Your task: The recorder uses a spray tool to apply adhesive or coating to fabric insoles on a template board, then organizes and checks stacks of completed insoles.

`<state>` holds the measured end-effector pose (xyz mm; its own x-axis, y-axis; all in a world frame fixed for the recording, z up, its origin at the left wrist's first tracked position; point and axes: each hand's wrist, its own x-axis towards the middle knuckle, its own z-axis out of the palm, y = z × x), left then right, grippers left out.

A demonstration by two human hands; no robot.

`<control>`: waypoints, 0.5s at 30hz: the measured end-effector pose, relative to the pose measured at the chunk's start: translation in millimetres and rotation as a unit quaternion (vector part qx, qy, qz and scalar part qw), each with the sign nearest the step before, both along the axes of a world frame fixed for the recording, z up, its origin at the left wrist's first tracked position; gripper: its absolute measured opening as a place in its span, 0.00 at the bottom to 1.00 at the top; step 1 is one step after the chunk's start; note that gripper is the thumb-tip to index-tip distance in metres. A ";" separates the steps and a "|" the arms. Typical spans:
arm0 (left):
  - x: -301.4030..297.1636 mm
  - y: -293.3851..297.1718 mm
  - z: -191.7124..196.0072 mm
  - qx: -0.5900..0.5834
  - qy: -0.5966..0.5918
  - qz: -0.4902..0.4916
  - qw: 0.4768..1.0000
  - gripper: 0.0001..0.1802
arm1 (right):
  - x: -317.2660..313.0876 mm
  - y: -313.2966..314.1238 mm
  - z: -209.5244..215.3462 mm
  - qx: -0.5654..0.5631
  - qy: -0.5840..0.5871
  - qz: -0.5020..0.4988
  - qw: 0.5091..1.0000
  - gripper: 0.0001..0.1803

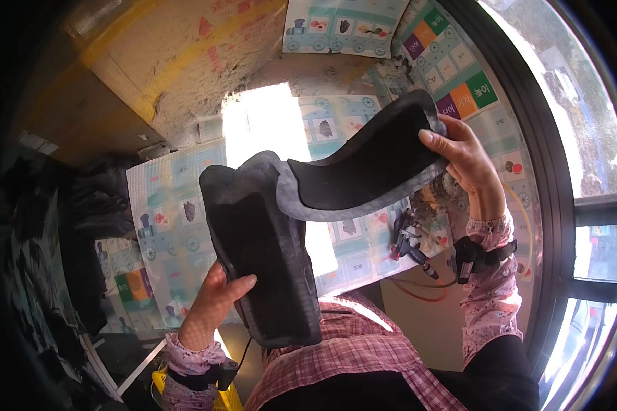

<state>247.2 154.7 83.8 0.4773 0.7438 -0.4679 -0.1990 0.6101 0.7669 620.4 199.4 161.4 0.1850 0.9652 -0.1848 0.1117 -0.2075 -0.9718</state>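
The person held a long black foam piece (301, 226) up in front of the chest with both hands. The left hand (212, 301) gripped its wide lower end from the left edge, thumb pressed flat on the dark inner face and the other fingers hidden behind it. The right hand (463, 154) pinched the narrow upper end, thumb on the front and fingers curled around the back. The piece bent between the hands, its grey rim showing along the curve.

Below it lay a play mat (171, 226) printed with small picture squares, covering the floor. A small hand tool (411, 246) with a red cord (425, 288) lay on the mat near the right forearm, partly behind the foam. A heap of dark pieces (92, 205) sat at the left, too shadowed to make out. A cardboard box (178, 55) stood at the top. A yellow object (161, 383) by the left wrist was cut off by the lower edge. Bright sunlight washed out part of the mat.
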 end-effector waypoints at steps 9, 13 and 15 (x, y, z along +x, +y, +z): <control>-13.1 16.8 -7.7 0.250 0.203 0.012 0.947 0.22 | -19.1 -4.8 27.8 0.165 -0.463 0.039 0.870 0.12; -34.8 11.5 7.7 0.356 0.432 -0.017 0.828 0.18 | -22.1 3.1 34.4 0.195 -0.418 0.078 0.884 0.11; -42.0 10.7 13.6 0.433 0.438 0.018 0.788 0.17 | -26.1 5.9 33.3 0.184 -0.376 0.083 0.904 0.10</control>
